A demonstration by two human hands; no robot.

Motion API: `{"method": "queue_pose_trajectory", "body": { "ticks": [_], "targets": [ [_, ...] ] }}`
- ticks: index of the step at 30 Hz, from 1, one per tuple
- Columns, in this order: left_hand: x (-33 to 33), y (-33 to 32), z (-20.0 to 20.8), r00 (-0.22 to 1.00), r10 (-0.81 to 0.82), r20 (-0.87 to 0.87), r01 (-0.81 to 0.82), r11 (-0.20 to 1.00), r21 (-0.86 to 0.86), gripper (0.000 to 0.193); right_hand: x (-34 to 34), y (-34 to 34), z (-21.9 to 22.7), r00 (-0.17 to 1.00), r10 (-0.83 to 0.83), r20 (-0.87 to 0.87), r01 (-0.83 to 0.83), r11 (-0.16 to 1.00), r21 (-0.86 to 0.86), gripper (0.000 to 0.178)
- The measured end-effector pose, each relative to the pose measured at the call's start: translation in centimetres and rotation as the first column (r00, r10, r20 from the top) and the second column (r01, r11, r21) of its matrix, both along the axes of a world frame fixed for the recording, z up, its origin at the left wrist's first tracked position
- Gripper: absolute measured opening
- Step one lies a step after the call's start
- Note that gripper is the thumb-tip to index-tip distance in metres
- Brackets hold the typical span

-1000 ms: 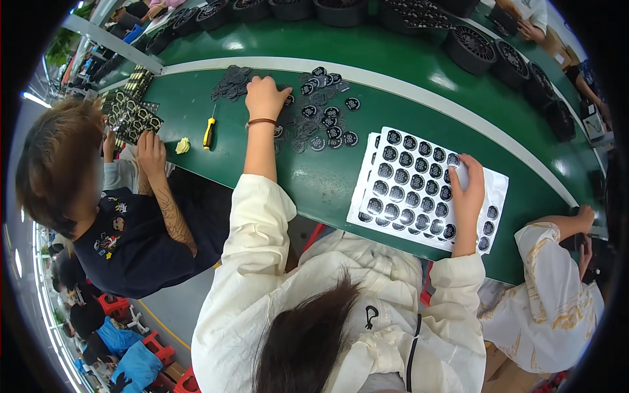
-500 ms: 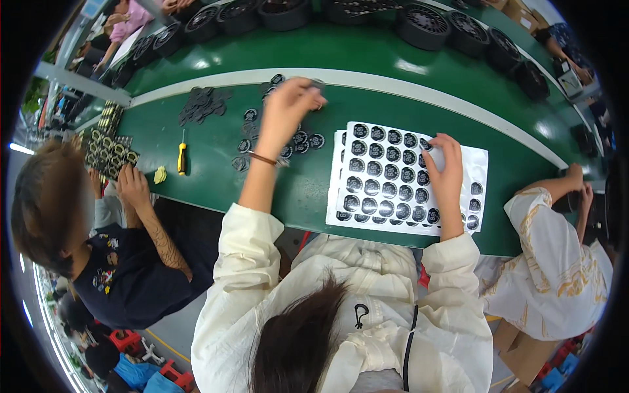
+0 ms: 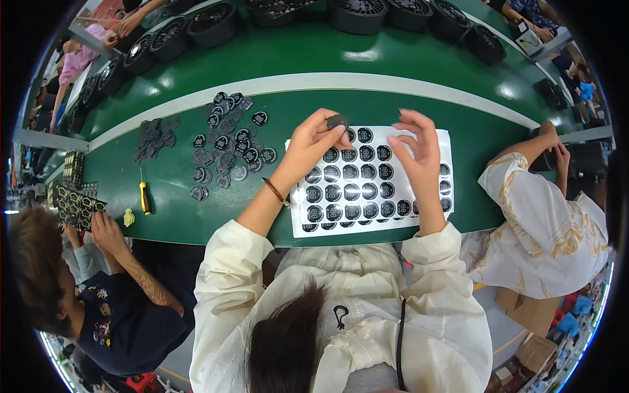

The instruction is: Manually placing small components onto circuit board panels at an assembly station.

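My left hand (image 3: 316, 143) pinches a small dark round disc (image 3: 337, 122) between thumb and fingers, above the upper left part of a white sticker sheet (image 3: 432, 149). The sheet carries rows of round black stickers (image 3: 352, 172) with pale print, and bare places show at its right. My right hand (image 3: 417, 145) is raised over the sheet's right side with thumb and fingers apart. Its fingertips are blurred, and a faint dark sliver by the index finger is too smeared to make out. Left of my left hand lies a loose spread of dark discs (image 3: 226, 144), several with printed faces.
A pile of plain dark discs (image 3: 154, 137) lies farther left, near a yellow screwdriver (image 3: 145, 198) and a crumpled yellow piece (image 3: 129, 217). Co-workers sit close on both sides. Beyond the white rail (image 3: 295, 82), black spoked wheel-shaped parts (image 3: 357, 14) stand along the green surface.
My left hand has come from the loose discs to the sheet, now with a disc in its pinch. My right hand has lifted off the sheet's upper right. The view has shifted.
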State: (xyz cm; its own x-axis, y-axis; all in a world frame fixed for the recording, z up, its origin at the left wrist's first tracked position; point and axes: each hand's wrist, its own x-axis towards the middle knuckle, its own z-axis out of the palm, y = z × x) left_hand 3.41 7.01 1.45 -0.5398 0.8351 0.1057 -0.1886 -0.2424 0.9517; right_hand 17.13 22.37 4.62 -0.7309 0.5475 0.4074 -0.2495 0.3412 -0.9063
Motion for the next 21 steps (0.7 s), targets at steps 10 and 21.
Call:
{"method": "queue_pose_trajectory", "body": {
  "ticks": [10, 21],
  "targets": [
    [0.7, -0.4, 0.8, 1.000, -0.004, -0.019, 0.004, 1.000, -0.018, 0.019, -3.8, -2.0, -0.1, 0.963, 0.262, -0.056, -0.268, 0.928, -0.261, 0.060],
    [1.1, -0.8, 1.4, 0.867, 0.141, -0.478, -0.161, 0.987, 0.000, 0.040, -3.1, -1.2, 0.2, 0.946, 0.323, 0.016, -0.268, 0.812, -0.519, 0.060]
  ]
}}
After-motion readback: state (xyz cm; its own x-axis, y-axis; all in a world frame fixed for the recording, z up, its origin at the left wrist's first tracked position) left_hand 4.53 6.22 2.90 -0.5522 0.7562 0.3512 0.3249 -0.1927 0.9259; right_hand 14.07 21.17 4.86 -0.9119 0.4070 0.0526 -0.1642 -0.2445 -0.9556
